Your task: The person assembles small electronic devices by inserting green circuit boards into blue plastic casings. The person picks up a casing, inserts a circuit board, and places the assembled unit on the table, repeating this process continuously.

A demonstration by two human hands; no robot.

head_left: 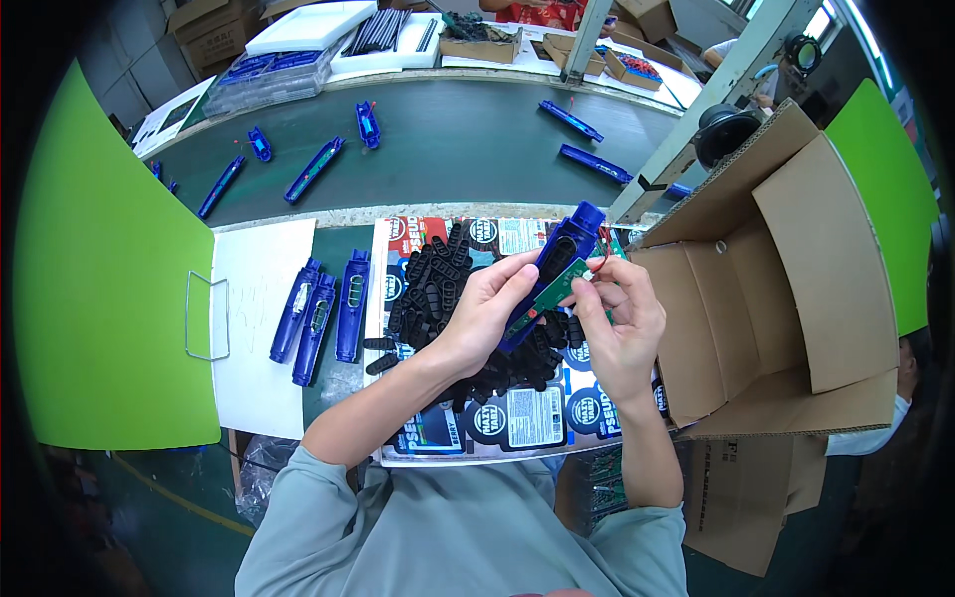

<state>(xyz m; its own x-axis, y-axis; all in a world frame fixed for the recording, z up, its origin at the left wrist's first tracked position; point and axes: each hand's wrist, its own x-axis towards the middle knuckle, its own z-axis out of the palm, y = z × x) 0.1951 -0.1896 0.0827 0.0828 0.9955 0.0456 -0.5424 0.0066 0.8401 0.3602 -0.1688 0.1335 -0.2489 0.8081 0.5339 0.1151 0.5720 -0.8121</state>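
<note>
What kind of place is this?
Probably a factory assembly line: there's what looks like a long, dark-green conveyor belt with blue plastic casings spread along it, a heap of black plastic pieces, and a thin green circuit board.

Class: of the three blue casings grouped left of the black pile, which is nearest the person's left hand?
The rightmost casing, beside the printed sheet; the other two casings lie farther left, farther from the left hand.

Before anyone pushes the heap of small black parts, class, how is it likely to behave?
The heap of black parts would probably spread rather than move as one, since its pieces lie loosely over each other. Single pieces seem unlikely to roll, looking flattish and elongated. Each is probably light, being small compared with the left hand.
</note>
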